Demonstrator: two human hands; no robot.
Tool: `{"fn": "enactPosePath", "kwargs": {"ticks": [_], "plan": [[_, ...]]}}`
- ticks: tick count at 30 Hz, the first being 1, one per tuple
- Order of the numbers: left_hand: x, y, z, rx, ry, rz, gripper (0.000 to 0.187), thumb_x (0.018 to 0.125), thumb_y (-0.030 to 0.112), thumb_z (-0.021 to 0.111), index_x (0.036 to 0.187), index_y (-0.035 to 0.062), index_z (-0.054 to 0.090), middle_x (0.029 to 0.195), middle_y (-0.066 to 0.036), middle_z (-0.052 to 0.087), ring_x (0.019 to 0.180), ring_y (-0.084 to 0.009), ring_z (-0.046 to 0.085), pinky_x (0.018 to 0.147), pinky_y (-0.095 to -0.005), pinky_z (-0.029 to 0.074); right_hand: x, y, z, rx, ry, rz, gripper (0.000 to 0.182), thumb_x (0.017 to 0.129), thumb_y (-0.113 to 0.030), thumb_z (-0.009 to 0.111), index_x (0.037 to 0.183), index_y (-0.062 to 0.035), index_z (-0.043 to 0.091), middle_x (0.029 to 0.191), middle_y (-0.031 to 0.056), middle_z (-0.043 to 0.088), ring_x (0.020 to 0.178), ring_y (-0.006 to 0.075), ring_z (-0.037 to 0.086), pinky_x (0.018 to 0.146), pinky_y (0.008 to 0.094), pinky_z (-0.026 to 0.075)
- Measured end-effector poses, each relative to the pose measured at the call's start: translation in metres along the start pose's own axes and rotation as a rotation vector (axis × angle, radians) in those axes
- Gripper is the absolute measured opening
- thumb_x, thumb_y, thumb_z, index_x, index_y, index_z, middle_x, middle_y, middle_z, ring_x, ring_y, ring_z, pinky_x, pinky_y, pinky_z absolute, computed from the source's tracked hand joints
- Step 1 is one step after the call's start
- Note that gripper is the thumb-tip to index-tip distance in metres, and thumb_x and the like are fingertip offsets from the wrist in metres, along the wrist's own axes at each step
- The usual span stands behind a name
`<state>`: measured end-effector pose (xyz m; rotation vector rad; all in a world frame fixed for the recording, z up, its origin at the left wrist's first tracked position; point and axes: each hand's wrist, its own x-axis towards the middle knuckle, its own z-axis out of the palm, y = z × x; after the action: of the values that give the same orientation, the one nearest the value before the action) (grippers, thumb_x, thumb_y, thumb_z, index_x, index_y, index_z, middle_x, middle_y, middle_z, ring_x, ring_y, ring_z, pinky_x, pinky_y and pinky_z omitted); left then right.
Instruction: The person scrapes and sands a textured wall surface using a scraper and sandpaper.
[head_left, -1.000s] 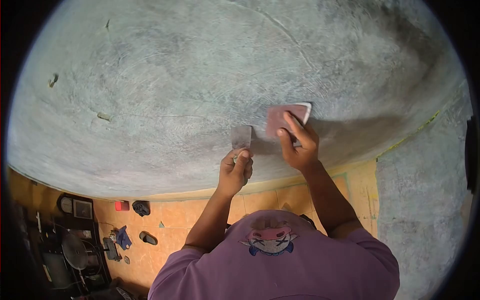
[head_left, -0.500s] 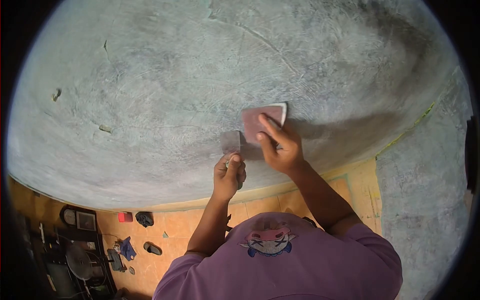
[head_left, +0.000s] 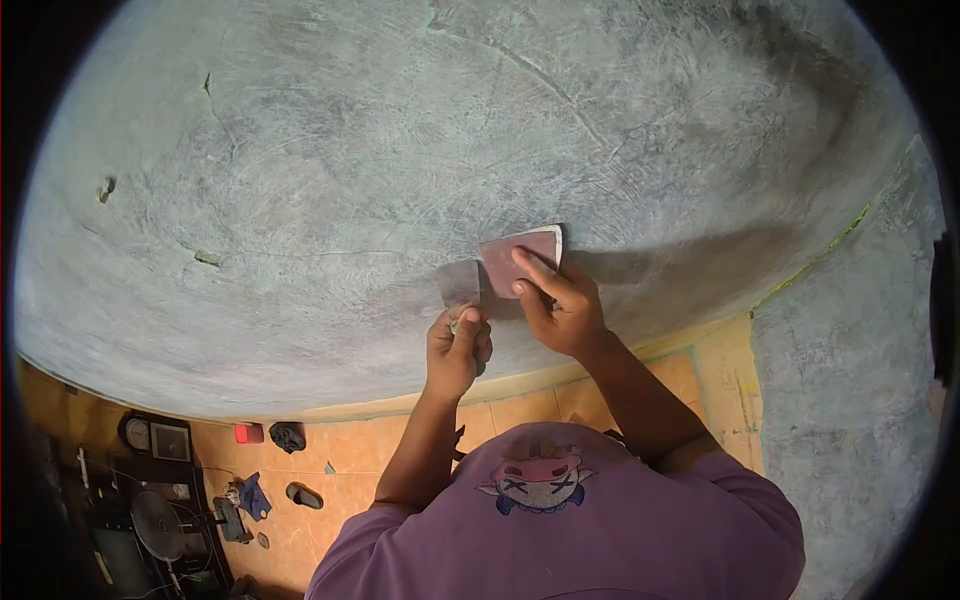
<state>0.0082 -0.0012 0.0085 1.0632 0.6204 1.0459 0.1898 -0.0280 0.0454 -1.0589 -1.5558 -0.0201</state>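
Note:
My left hand (head_left: 456, 352) grips a putty knife (head_left: 460, 284) by its handle, which is mostly hidden in the fist, with the flat grey blade pointing up. My right hand (head_left: 570, 312) has a folded sheet of reddish-brown sandpaper (head_left: 503, 264) between thumb and fingers, its pale backing showing along the right edge. The sandpaper's left edge lies close beside the blade in this view. Both are in front of a rough grey-blue wall (head_left: 330, 150) marked with scratches and cracks.
On the orange tiled floor (head_left: 360, 470) at lower left are a slipper (head_left: 304, 496), a red box (head_left: 249, 433) and a black bundle (head_left: 288, 437). A fan (head_left: 158, 524) stands by a dark shelf. Another wall (head_left: 840, 400) meets the grey-blue one at right.
My right hand and the sandpaper have come slightly down and left, and the sheet's tilt has changed. My left hand with the putty knife has hardly moved.

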Motion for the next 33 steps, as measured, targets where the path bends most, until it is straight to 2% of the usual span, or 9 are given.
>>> {"fn": "enactPosePath", "kwargs": {"ticks": [5,10,15,17,19,21,27,29,33], "plan": [[0.002,-0.004,-0.006,-0.054,-0.034,0.013,0.016,0.098,0.026,0.058,0.099,0.0099,0.060,0.066,0.001,0.049,0.051,-0.0054,0.041,0.043,-0.0198,0.031,0.012,-0.002,-0.014,0.011,0.296,0.010,0.036,0.085,-0.004,0.066,0.120,-0.0007,0.063,0.093,0.0166,0.068,0.072,0.0219,0.066,0.059,0.0277,0.050],[0.001,0.002,-0.002,-0.010,-0.038,-0.023,0.023,0.098,0.029,0.056,0.093,0.0070,0.058,0.067,0.000,0.049,0.052,-0.0093,0.046,0.047,-0.0234,0.038,0.002,-0.001,-0.002,-0.037,0.017,-0.009,0.032,0.084,-0.003,0.065,0.117,-0.0011,0.065,0.094,0.0182,0.067,0.069,0.0280,0.065,0.060,0.0334,0.052],[0.001,0.004,-0.003,0.011,-0.024,-0.024,0.024,0.099,0.029,0.056,0.092,0.0066,0.058,0.067,0.000,0.049,0.052,-0.0090,0.046,0.047,-0.0234,0.039,-0.003,0.001,0.000,0.063,0.094,0.091,0.030,0.086,-0.005,0.065,0.116,-0.0014,0.066,0.094,0.0158,0.068,0.067,0.0196,0.064,0.056,0.0300,0.050],[0.001,0.003,-0.004,-0.005,-0.048,-0.021,0.024,0.098,0.029,0.056,0.092,0.0065,0.058,0.067,0.000,0.049,0.052,-0.0091,0.046,0.047,-0.0235,0.039,0.001,-0.001,-0.004,0.129,0.308,0.135,0.031,0.087,-0.006,0.064,0.118,-0.0021,0.065,0.095,0.0146,0.068,0.069,0.0164,0.064,0.057,0.0283,0.050],[0.001,0.002,-0.003,-0.010,-0.044,-0.021,0.024,0.098,0.029,0.056,0.092,0.0066,0.058,0.067,0.000,0.049,0.052,-0.0090,0.046,0.047,-0.0235,0.039,0.002,-0.001,-0.003,0.044,0.313,0.061,0.032,0.088,-0.005,0.063,0.119,-0.0007,0.064,0.098,0.0166,0.068,0.073,0.0199,0.066,0.061,0.0295,0.052],[0.001,0.001,-0.002,-0.015,-0.041,-0.017,0.023,0.098,0.029,0.056,0.092,0.0066,0.058,0.067,0.000,0.049,0.052,-0.0090,0.046,0.047,-0.0234,0.039,-0.001,-0.002,-0.003,-0.118,0.010,-0.038,0.031,0.088,-0.005,0.062,0.118,0.0008,0.063,0.100,0.0191,0.068,0.078,0.0242,0.068,0.066,0.0313,0.054],[0.001,-0.002,-0.008,-0.021,-0.046,-0.001,0.023,0.098,0.029,0.056,0.092,0.0066,0.058,0.067,-0.001,0.049,0.053,-0.0094,0.046,0.047,-0.0234,0.039,-0.003,0.004,-0.005,-0.002,0.211,0.073,0.032,0.087,-0.005,0.063,0.118,0.0027,0.063,0.108,0.0211,0.065,0.090,0.0295,0.067,0.075,0.0329,0.053],[0.001,-0.006,-0.007,-0.065,-0.038,0.015,0.014,0.098,0.024,0.057,0.098,0.0101,0.060,0.064,0.002,0.047,0.050,-0.0054,0.038,0.043,-0.0206,0.031,-0.003,0.002,-0.006,0.048,0.285,0.127,0.032,0.087,-0.005,0.064,0.118,0.0026,0.063,0.110,0.0213,0.064,0.093,0.0291,0.066,0.076,0.0326,0.053],[0.001,-0.007,-0.004,-0.099,-0.023,0.008,0.014,0.098,0.024,0.058,0.099,0.0097,0.060,0.066,0.001,0.049,0.051,-0.0057,0.040,0.044,-0.0203,0.032,-0.008,0.003,-0.005,-0.027,-0.069,0.045,0.033,0.087,-0.005,0.064,0.120,0.0021,0.062,0.108,0.0203,0.064,0.082,0.0259,0.067,0.070,0.0316,0.053]]}}
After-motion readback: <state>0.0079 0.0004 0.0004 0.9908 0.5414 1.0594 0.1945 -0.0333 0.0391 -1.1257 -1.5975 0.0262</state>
